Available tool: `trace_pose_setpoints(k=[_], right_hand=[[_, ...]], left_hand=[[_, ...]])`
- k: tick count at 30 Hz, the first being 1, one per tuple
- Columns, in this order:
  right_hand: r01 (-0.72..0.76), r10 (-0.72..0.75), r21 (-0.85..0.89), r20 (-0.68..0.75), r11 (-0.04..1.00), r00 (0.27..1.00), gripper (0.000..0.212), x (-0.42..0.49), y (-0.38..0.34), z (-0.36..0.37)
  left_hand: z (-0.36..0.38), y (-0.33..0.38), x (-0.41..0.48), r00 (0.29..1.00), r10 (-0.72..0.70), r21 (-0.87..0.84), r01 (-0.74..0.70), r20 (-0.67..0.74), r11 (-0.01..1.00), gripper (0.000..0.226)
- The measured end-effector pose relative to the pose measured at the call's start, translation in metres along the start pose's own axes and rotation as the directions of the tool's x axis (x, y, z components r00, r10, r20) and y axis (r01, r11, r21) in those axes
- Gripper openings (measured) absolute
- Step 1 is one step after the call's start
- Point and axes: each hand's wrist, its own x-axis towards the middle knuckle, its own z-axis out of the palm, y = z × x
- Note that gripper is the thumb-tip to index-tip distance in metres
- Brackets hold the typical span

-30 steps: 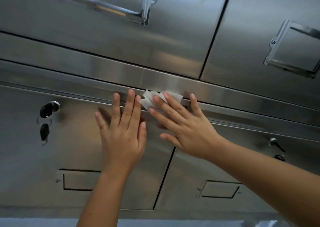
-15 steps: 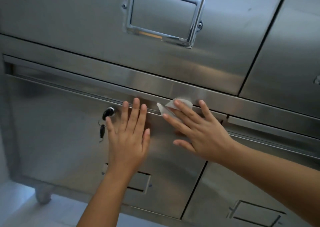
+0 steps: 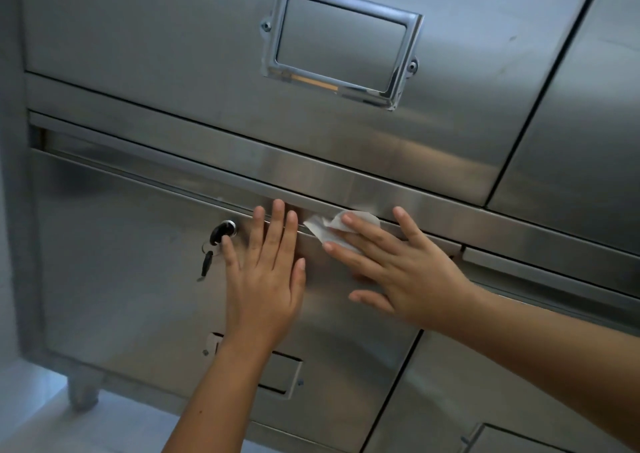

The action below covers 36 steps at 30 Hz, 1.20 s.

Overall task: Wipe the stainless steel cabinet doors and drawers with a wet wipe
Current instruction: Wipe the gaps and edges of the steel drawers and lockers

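Right hand (image 3: 401,269) flat, fingers straight, pressing wipe (image 3: 332,226) on top edge of door (image 3: 138,262) — left hand (image 3: 266,279) flat beside, empty. Wipe thin, limp, likely bunches — keep spread under palm

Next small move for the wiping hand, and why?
Probably slide the right hand left, dragging the wet wipe along the top edge of the lower door. Straight fingers press it there, and the stretch toward the key lies beyond, though the left hand rests flat in the path.
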Motion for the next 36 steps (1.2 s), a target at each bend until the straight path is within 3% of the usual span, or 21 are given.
trace_pose_setpoints(k=[10, 14, 22, 36], right_hand=[[0.151, -0.15, -0.061, 0.016, 0.987, 0.989, 0.063, 0.006, 0.012, 0.0], [0.108, -0.111, -0.063, -0.038, 0.992, 0.993, 0.064, 0.012, 0.014, -0.003], [0.046, -0.045, -0.006, 0.027, 0.999, 0.999, 0.067, 0.007, 0.008, -0.002], [0.139, -0.139, -0.023, -0.007, 0.99, 0.99, 0.065, 0.041, 0.007, -0.006]], left_hand=[[-0.015, -0.011, 0.002, 1.0, 0.022, -0.059, -0.022, 0.005, 0.998, 0.057], [-0.015, -0.007, 0.003, 1.0, 0.011, -0.071, -0.011, -0.003, 0.997, 0.057], [-0.02, -0.009, 0.003, 1.0, 0.02, -0.026, -0.02, 0.001, 0.999, 0.057], [-0.031, -0.034, 0.006, 1.0, -0.014, 0.012, 0.014, -0.019, 1.0, 0.057]])
